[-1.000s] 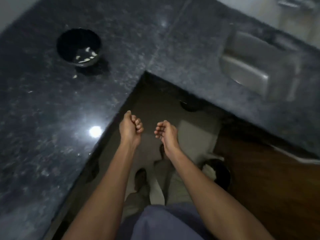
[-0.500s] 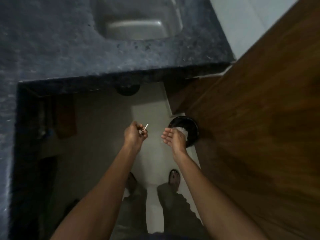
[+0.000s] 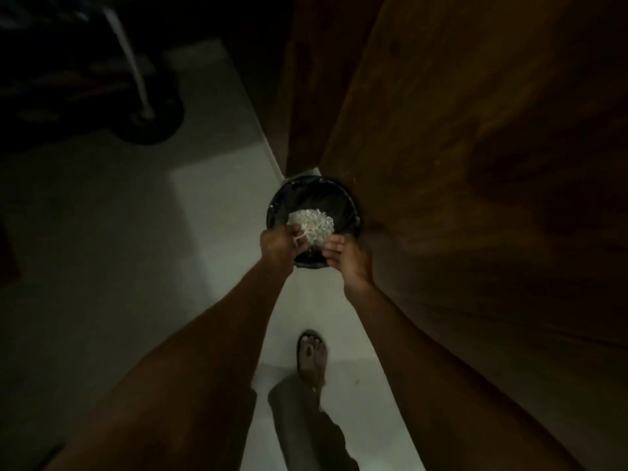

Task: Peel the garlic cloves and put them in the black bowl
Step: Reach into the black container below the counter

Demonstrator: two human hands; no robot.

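Both my hands hang over a round black bin (image 3: 341,202) on the floor beside a wooden door. My left hand (image 3: 277,244) is curled and holds pale garlic skins (image 3: 299,236) that stick out toward the bin. My right hand (image 3: 346,254) is cupped next to it, palm turned left, fingers loosely bent; I see nothing in it. A heap of whitish peels (image 3: 312,224) lies inside the bin. The black bowl and the garlic cloves are out of view.
A dark wooden door (image 3: 475,164) fills the right side. Pale floor tiles (image 3: 210,198) run down the middle. A dark round object with a white pole (image 3: 136,73) stands at the upper left. My sandalled foot (image 3: 312,358) is below the bin.
My view has swung from the granite counter and black bowl down to the floor. Both hands have moved forward, from beside the bin to right over it.
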